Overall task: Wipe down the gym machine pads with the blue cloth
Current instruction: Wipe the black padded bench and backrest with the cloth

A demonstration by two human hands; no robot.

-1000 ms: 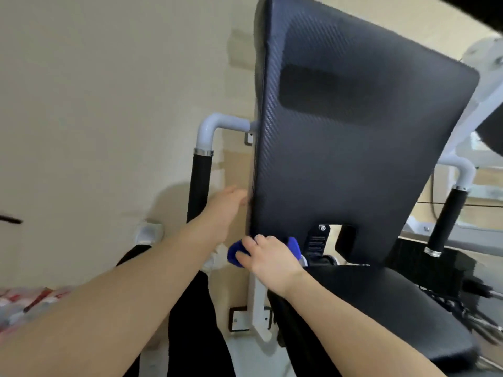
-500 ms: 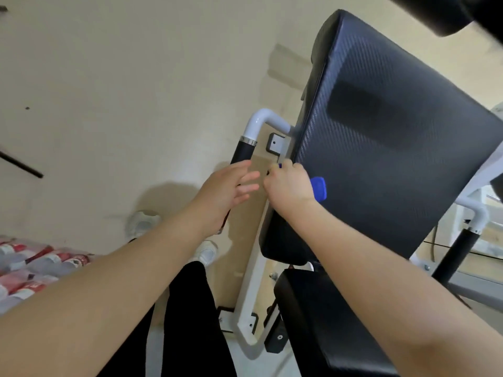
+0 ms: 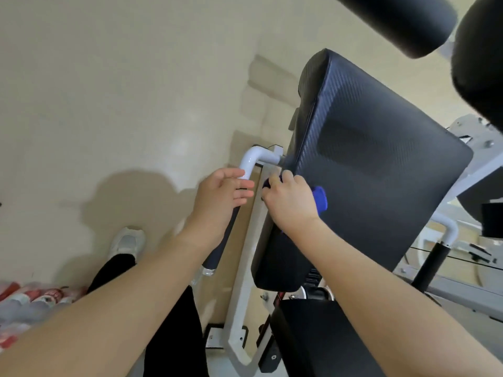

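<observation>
While the right hand [image 3: 290,205] grips the blue cloth [image 3: 319,199] bunched in curled fingers, it presses the wad against the left edge of the back pad [image 3: 381,170], approx. mid-height. Cloth shows on both sides of the fist: a bright roll to the right of the knuckles, a darker bit by the fingertips. It looks soft, light & floppy, so it probably handles best balled up w/ the palm behind it; a loose corner would likely drag or fold. The pad's textured vinyl looks firm and a bit grippy, so the cloth likely needs steady pressure to slide.

Just left of that grip, the left hand [image 3: 220,198] hangs w/ fingers relaxed and spread, holding nothing, in front of the handle [image 3: 231,227]; contact can't be told. Below the grip sits the seat pad [image 3: 313,338], not yet under the cloth.
</observation>
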